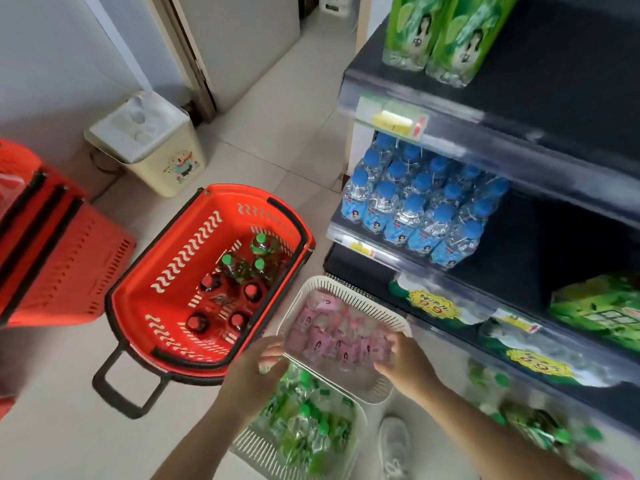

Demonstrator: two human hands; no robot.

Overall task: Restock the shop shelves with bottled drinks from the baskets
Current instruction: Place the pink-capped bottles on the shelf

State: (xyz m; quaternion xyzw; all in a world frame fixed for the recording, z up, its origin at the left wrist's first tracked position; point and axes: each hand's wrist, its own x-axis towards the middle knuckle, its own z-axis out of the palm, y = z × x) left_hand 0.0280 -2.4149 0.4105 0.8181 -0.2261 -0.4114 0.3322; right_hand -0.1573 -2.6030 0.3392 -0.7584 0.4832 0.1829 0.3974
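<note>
The pink-labelled bottles [337, 336] lie packed in a white slotted basket [313, 287] on the floor, just in front of the shelves [485, 161]. Both hands are over this basket: the left hand [258, 363] is at its near left edge and the right hand [403, 356] at its near right side. The fingers [389, 344] of both hands are spread and loose, and I cannot tell whether they already touch a bottle, because the picture is blurred there.

I judge that the step in hand is to pick pink bottles out. To do it well, each hand should close on one bottle by its body, lift it straight up so the neighbours do not roll, and set it upright on a shelf with the label forward.

A second white basket [360, 422] with green-capped bottles [306, 419] is nearer to the person, partly under the first. The red basket [166, 258] to the left holds bottles with red caps and green caps, standing upright.

On the shelf edge, yellow price stickers [431, 303] read about "9.9"; the smaller writing is not readable. The blue-capped water bottles [420, 209] carry a small portrait on the label, with no readable brand.
</note>
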